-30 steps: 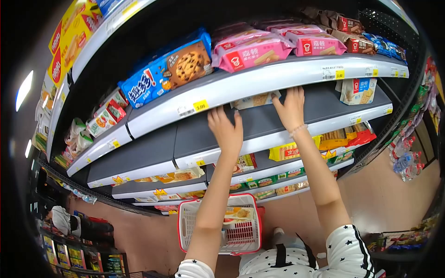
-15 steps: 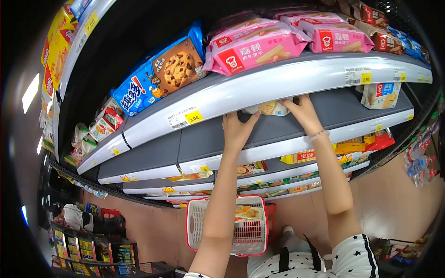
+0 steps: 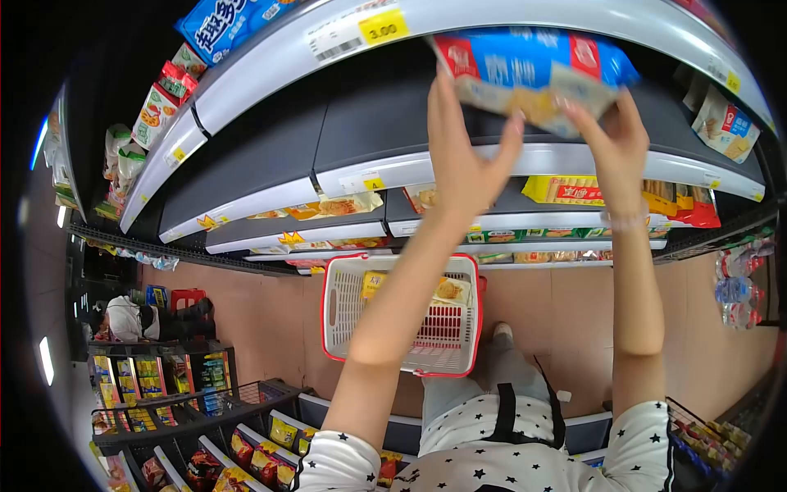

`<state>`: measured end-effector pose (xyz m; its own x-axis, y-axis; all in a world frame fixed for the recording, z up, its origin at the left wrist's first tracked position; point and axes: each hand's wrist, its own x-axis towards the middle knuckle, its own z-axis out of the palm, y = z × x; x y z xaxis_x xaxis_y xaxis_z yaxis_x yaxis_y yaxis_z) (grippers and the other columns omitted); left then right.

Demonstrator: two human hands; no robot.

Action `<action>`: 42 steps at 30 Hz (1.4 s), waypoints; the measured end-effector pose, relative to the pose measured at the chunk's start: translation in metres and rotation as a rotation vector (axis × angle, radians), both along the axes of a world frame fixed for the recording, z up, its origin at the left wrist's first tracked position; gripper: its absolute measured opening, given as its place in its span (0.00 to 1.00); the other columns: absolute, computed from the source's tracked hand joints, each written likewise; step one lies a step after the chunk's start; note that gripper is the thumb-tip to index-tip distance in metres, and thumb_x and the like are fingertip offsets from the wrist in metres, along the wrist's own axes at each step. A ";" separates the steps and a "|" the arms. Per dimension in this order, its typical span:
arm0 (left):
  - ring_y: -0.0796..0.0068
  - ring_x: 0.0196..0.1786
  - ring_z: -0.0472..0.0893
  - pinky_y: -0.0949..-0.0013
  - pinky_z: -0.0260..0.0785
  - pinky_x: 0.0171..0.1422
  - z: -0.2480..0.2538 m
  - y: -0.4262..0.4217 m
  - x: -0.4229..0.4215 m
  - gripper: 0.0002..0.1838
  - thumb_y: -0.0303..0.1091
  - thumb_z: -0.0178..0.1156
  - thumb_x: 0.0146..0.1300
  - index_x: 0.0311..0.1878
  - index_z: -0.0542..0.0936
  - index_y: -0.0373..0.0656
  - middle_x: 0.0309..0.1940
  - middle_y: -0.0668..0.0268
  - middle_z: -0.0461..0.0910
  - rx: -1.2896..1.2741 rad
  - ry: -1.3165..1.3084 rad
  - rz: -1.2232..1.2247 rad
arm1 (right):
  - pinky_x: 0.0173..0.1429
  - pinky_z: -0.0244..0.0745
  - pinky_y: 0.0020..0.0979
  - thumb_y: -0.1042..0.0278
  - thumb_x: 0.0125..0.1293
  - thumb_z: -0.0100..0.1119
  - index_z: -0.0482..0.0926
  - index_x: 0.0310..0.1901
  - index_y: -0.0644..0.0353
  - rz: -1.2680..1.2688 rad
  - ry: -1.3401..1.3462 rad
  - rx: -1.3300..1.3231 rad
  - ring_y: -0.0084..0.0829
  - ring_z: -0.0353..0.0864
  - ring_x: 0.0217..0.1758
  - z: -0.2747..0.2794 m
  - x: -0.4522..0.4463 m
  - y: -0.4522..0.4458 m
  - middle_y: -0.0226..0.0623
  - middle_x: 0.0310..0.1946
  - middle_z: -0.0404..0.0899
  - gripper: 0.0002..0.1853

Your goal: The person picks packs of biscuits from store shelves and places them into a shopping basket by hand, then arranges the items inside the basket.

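Note:
A blue and white biscuit packet (image 3: 525,70) with red logo patches is raised in front of a dark shelf (image 3: 369,123), slightly blurred. My left hand (image 3: 466,152) closes on its left end, and my right hand (image 3: 616,148) grips the right end, thumb on the front face. Some fingers of both hands are hidden behind the packet. Below my arms stands a white basket with a red rim (image 3: 477,316). Inside it lie a yellow packet (image 3: 373,283) and a pale packet with a food picture (image 3: 451,291).
A similar blue and white packet (image 3: 728,127) stands on the shelf to the right. The upper shelf's edge, with a yellow price tag (image 3: 384,31), curves close above my hands. Lower shelves carry several snack packs, including a yellow one (image 3: 566,189). Another person (image 3: 135,318) is at far left.
Both hands have drawn the biscuit packet out from deep in the shelf toward me, so its blue face now shows. The view has tilted down, revealing more of the basket and floor.

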<state>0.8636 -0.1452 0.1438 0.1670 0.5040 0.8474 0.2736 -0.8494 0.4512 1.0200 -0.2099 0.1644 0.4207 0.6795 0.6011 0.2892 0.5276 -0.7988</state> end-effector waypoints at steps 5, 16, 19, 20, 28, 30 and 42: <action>0.48 0.62 0.59 0.51 0.49 0.65 -0.060 -0.107 -0.076 0.46 0.32 0.65 0.49 0.66 0.48 0.29 0.60 0.43 0.57 -0.225 0.087 0.093 | 0.51 0.70 0.25 0.71 0.48 0.71 0.69 0.53 0.65 0.029 -0.040 -0.242 0.24 0.75 0.47 -0.054 -0.058 -0.094 0.35 0.43 0.77 0.30; 0.48 0.49 0.74 0.56 0.64 0.54 -0.322 -0.188 -0.249 0.25 0.41 0.56 0.54 0.52 0.71 0.33 0.43 0.45 0.75 -1.544 0.402 0.261 | 0.43 0.74 0.37 0.56 0.50 0.67 0.74 0.44 0.69 0.273 -0.146 -1.298 0.43 0.80 0.40 -0.328 -0.236 -0.146 0.51 0.38 0.79 0.27; 0.50 0.44 0.77 0.58 0.67 0.49 -0.396 -0.188 -0.276 0.21 0.43 0.55 0.52 0.43 0.76 0.35 0.37 0.47 0.78 -1.730 0.368 0.315 | 0.45 0.74 0.39 0.54 0.53 0.64 0.74 0.45 0.69 0.301 -0.301 -1.389 0.49 0.78 0.42 -0.396 -0.273 -0.139 0.54 0.38 0.78 0.26; 0.53 0.39 0.79 0.60 0.68 0.45 -0.417 -0.188 -0.283 0.18 0.44 0.55 0.51 0.37 0.79 0.38 0.33 0.50 0.79 -1.754 0.332 0.328 | 0.47 0.73 0.39 0.54 0.54 0.62 0.75 0.43 0.70 0.282 -0.300 -1.477 0.50 0.78 0.43 -0.395 -0.278 -0.132 0.55 0.38 0.78 0.25; 0.51 0.44 0.79 0.57 0.70 0.46 -0.504 -0.183 -0.313 0.28 0.54 0.53 0.52 0.40 0.79 0.34 0.35 0.44 0.79 -1.854 0.907 -0.019 | 0.50 0.73 0.39 0.54 0.55 0.59 0.71 0.52 0.68 0.394 -0.263 -1.859 0.49 0.75 0.50 -0.457 -0.281 -0.128 0.55 0.46 0.75 0.29; 0.52 0.45 0.79 0.58 0.70 0.46 -0.479 -0.183 -0.308 0.31 0.56 0.53 0.53 0.42 0.78 0.33 0.38 0.46 0.79 -1.809 0.859 -0.052 | 0.52 0.72 0.38 0.52 0.55 0.59 0.69 0.54 0.69 0.217 -0.355 -1.757 0.49 0.74 0.52 -0.501 -0.290 -0.150 0.56 0.49 0.73 0.32; 0.61 0.38 0.79 0.62 0.65 0.57 -0.202 -0.090 -0.178 0.16 0.37 0.55 0.59 0.47 0.76 0.38 0.31 0.57 0.79 -0.921 0.597 -0.599 | 0.51 0.72 0.34 0.67 0.61 0.52 0.76 0.46 0.59 0.208 -0.254 -0.658 0.42 0.77 0.46 -0.180 -0.137 -0.102 0.44 0.41 0.79 0.13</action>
<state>0.6852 -0.2353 -0.0585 0.8113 0.5808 -0.0665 0.3198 -0.3457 0.8822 0.8834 -0.3122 -0.0151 0.1456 0.9840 0.1029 0.4539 0.0260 -0.8907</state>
